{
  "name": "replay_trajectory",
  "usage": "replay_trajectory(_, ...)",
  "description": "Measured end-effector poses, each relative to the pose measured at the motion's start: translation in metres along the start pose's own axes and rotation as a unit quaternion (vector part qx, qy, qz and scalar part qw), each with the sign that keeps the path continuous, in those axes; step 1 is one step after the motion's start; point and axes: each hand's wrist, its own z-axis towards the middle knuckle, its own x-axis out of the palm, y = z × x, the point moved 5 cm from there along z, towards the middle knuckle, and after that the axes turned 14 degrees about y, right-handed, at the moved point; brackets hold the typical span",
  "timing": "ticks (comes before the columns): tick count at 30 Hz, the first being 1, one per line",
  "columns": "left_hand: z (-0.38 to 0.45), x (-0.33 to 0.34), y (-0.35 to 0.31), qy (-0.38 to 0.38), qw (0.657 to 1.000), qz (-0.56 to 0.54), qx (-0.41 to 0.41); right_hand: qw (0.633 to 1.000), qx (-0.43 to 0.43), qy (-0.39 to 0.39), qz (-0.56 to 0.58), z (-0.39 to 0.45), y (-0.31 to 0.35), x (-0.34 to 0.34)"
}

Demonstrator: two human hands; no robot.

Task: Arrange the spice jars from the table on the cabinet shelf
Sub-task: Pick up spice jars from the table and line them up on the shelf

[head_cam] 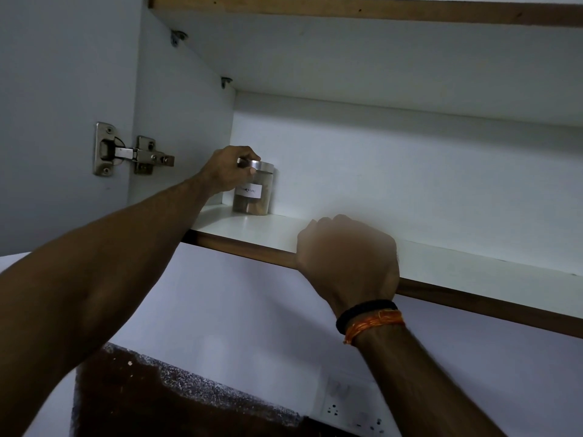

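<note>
From the head camera I look up into the open cabinet. The left hand reaches far in and holds the spice jar by its shiny lid, fingers curled around the top. The jar stands upright on the cabinet shelf, tucked near the back left corner, I think to leave room for more jars beside it. The right hand is blurry, a curled fist at the shelf's front edge; I cannot tell if it grips the edge or holds anything. It may be there to steady the person. A hinge sits on the side wall.
</note>
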Motion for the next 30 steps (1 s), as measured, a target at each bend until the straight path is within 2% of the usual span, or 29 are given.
replay_trajectory(8,-0.003,0.001,-0.005,-0.011,0.999,0.042,-0.007,1.000,0.014,-0.001,-0.010,-0.001,-0.001,-0.001)
replay_trajectory(17,-0.010,0.001,-0.006,-0.006,0.999,0.024,-0.028,0.999,0.033,0.021,-0.003,0.000,-0.002,0.001)
replay_trajectory(22,-0.026,-0.010,-0.018,-0.020,0.999,-0.004,-0.041,0.997,0.050,0.059,-0.004,0.000,-0.003,0.002)
replay_trajectory(25,-0.045,-0.013,-0.028,-0.003,0.999,-0.007,-0.053,0.994,0.055,0.094,-0.020,0.000,-0.003,0.003)
replay_trajectory(30,-0.097,-0.018,-0.068,0.022,1.000,0.016,-0.011,0.985,0.045,0.162,-0.029,0.001,-0.006,0.008)
